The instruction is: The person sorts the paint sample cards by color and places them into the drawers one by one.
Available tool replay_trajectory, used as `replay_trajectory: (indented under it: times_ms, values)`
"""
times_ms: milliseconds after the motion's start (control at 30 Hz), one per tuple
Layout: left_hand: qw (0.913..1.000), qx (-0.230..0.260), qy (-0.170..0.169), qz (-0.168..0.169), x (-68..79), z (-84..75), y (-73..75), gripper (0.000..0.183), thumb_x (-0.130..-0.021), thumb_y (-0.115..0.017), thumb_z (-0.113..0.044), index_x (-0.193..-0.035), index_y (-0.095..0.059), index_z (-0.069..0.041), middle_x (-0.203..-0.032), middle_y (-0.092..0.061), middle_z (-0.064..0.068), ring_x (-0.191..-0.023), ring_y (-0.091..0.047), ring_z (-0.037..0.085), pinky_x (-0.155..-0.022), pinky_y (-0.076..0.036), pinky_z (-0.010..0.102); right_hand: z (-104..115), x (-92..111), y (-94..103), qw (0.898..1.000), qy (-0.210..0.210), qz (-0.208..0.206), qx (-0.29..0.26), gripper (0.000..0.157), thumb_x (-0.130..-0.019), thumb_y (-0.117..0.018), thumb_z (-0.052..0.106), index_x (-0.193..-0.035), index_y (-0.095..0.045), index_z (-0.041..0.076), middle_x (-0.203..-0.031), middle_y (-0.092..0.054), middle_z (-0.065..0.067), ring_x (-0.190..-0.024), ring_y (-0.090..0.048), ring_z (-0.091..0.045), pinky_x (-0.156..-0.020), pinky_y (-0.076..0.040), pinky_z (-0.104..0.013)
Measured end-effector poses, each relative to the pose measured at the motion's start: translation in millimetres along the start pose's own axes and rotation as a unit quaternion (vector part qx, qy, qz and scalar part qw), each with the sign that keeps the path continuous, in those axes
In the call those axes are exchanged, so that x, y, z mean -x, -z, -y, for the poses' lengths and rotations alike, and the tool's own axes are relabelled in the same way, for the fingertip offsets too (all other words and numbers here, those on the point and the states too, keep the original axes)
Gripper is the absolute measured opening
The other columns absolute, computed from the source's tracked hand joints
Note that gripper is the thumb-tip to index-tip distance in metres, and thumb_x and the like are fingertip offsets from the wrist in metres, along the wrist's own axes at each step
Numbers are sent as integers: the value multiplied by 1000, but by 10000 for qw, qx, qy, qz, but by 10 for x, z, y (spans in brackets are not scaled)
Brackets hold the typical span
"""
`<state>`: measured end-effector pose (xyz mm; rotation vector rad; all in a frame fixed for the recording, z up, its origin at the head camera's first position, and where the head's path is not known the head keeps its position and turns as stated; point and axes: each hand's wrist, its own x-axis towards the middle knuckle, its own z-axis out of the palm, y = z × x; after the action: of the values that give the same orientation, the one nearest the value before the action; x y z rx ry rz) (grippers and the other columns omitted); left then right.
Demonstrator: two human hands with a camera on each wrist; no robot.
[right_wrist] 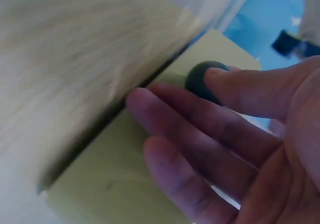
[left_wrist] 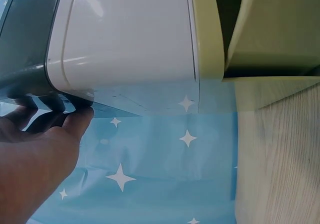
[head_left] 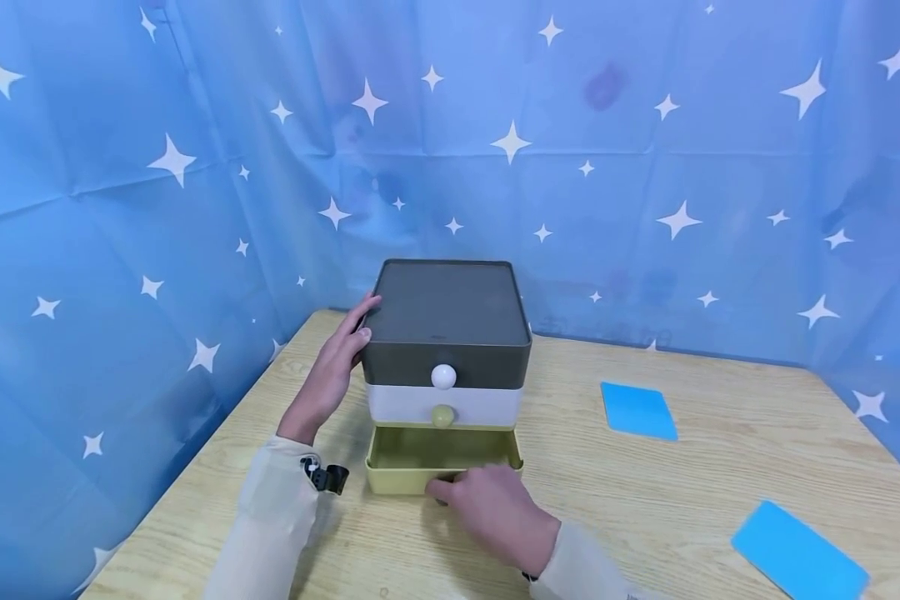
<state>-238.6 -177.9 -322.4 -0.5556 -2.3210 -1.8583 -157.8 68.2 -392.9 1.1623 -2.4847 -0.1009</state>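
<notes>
A: What forms the background?
B: A blue backdrop (head_left: 450, 183) printed with white stars, behind one wood-grain table (head_left: 607, 475).

A: How many objects are shown?
B: One drawer unit (head_left: 420, 367), standing upright on the table, in three tiers: a dark grey top tier (head_left: 480, 367), a white middle tier (head_left: 487, 406) and a green bottom drawer (head_left: 397, 482), the last pulled out. Three knobs are present: a white knob (head_left: 443, 377), a green knob (head_left: 442, 416) and a dark knob (right_wrist: 197, 81), one per tier from top to bottom. Two blue cards, a farther card (head_left: 639, 411) and a nearer card (head_left: 801, 550), lie well apart from the unit, on the person's right.

A: Describe the hands.
B: Two. The left hand (head_left: 332, 371) reaches up along the unit's left side and rests against the top tier, fingers spread. The right hand (head_left: 495, 508) comes in low at the front; its thumb and forefinger pinch the dark knob, the other fingers extending along the drawer's face.

A: Which parts are obscured?
B: In the head view the right hand covers most of the dark knob; the drawer's rear lies beneath the middle tier. The left fingertips are shadowed in the left wrist view, and the right wrist view is blurred.
</notes>
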Motion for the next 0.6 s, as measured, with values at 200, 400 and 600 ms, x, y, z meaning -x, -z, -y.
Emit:
replay_trajectory:
  times_ms: [200,400,600]
  values:
    - [10000,40,-82,40,0,17,7,51,-110,-29,-38,-160,-26,-31,-169,-9,-18,-158,-11,18,-127,-20,56,144,151,96,9992,193,133,322,30,-77,-69,5,-84,-60,33,-49,-44,9,-46,-35,-6,-42,-20,-25]
    - [9999,73,-93,70,0,43,17,51,-110,-30,-40,-160,-26,-31,-169,-8,-19,-158,-11,18,-126,-19,57,249,249,164,9987,239,437,117,26,-74,-69,9,-83,-61,32,-49,-45,9,-45,-37,-6,-40,-19,-26]
    - [9999,48,-121,57,-1,56,19,52,-109,-30,-42,-160,-25,-32,-169,-8,-17,-159,-9,17,-127,-18,57,301,283,149,9989,393,200,181,22,-72,-72,19,-86,-62,33,-52,-50,11,-46,-42,-8,-40,-19,-25]
